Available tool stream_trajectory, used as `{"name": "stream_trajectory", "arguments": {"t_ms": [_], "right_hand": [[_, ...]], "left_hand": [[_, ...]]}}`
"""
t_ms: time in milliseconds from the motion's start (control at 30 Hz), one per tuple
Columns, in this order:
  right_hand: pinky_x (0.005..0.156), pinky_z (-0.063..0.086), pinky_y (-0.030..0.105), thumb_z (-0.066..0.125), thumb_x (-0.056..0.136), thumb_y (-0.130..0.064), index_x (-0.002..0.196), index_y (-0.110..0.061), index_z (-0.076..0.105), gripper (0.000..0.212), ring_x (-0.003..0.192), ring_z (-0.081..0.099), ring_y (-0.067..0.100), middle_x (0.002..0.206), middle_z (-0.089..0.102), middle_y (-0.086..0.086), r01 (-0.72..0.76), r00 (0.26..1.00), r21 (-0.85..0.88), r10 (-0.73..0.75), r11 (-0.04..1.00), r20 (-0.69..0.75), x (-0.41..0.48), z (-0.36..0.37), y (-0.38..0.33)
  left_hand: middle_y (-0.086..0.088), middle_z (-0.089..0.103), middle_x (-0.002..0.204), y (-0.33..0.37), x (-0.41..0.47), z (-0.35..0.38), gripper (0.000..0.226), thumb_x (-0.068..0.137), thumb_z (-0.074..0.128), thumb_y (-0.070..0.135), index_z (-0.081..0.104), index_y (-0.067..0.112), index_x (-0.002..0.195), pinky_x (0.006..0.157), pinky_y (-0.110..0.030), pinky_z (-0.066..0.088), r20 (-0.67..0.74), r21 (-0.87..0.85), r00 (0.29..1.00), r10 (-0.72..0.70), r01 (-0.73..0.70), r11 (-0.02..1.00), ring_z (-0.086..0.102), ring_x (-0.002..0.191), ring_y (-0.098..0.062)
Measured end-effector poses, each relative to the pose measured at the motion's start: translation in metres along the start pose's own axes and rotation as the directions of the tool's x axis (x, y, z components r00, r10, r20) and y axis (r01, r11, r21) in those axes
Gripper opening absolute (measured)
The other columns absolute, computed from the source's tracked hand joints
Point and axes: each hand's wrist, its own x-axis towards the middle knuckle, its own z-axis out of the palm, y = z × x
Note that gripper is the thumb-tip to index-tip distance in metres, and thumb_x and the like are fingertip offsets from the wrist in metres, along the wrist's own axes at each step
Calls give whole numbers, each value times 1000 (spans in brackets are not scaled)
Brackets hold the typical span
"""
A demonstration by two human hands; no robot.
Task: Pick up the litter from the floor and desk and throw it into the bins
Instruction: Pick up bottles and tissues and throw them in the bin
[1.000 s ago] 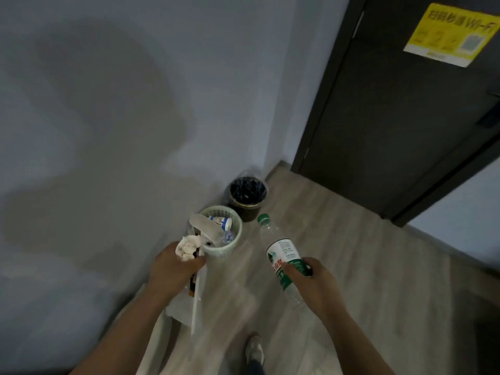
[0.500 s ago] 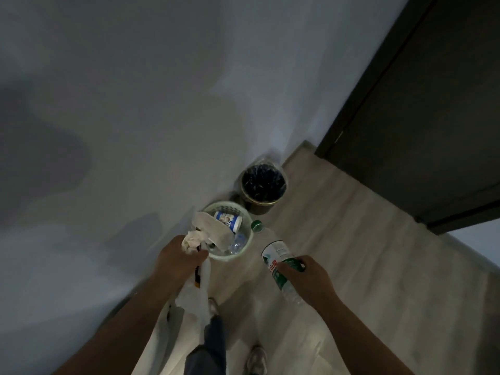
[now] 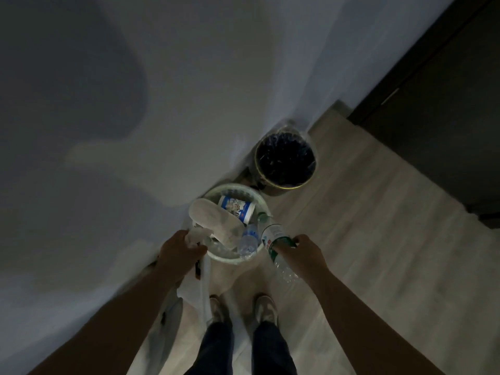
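Hovering neck-first over the near rim of the pale bin [image 3: 230, 259], the green-labelled water bottle [image 3: 267, 236] sits clasped in the right grip [image 3: 305, 253], likely angled for dropping in; the left grip [image 3: 176, 251] clutches crumpled tissue [image 3: 196, 235] and a white bag [image 3: 193, 290] beside that rim.

The bottle [image 3: 269, 236] has a white, green and red label, and the crumpled paper [image 3: 195, 236] is white. The nearer bin [image 3: 232, 259] is pale green, its tub [image 3: 236, 208] white with blue bands. The farther bin [image 3: 285, 161] is black-lined with a gold rim, on a pale wood-grain floor [image 3: 365, 239].
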Motion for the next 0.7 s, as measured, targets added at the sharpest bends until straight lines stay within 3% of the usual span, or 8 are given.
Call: {"name": "stream_trajectory", "arguments": {"t_ms": [100,167,267,367,467,600,700], "right_hand": [[72,52,32,64,84,-41,112,-10,52,43,87,62,21,102,61,7,-9,1000,-37,10,999,27,31,13,7],[65,49,27,64,84,-40,109,-12,52,40,79,59,16,99,60,5,-5,1000,-28,6,1000,12,41,16,12],[59,48,23,65,82,-39,113,-13,51,43,76,58,12,95,56,1,2,1000,-4,-2,1000,-11,50,14,19],[51,44,17,66,82,-36,117,-13,50,44,78,60,11,98,56,1,13,1000,26,-13,1000,-15,58,8,26],[52,46,16,65,83,-34,120,-13,49,46,83,63,15,101,58,2,13,1000,43,-12,999,-22,66,1,34],[52,47,15,66,83,-35,124,-12,47,51,81,61,12,103,56,2,-4,1000,76,5,997,-5,76,6,41],[62,54,24,66,84,-35,125,-10,48,52,82,62,13,104,57,3,-20,1000,119,21,993,-5,81,21,41]], "left_hand": [[3,55,77,-14,22,24,24,81,72,19,56,13,98,55,-22,32,-12,-39,1000,-8,8,999,54,82,-22],[5,54,75,-15,29,36,23,80,73,20,53,15,92,55,-23,33,-6,-42,1000,-24,24,999,53,80,-19],[0,55,84,-11,41,50,26,81,73,22,57,13,100,58,-23,33,-6,-21,999,-35,34,999,50,76,-15],[-4,58,90,1,62,64,34,82,72,23,58,8,109,66,-26,38,10,-59,999,-41,42,997,56,81,-20],[-5,58,97,20,82,77,43,82,72,25,55,10,118,69,-31,42,0,-89,1000,-28,28,996,54,82,-19],[-3,55,92,41,107,93,42,81,73,20,56,6,117,60,-20,35,-20,-63,999,37,-38,997,49,78,-15],[-4,57,90,40,121,97,40,80,73,20,57,6,114,61,-23,36,-53,-28,998,17,-18,999,48,74,-15]]}}
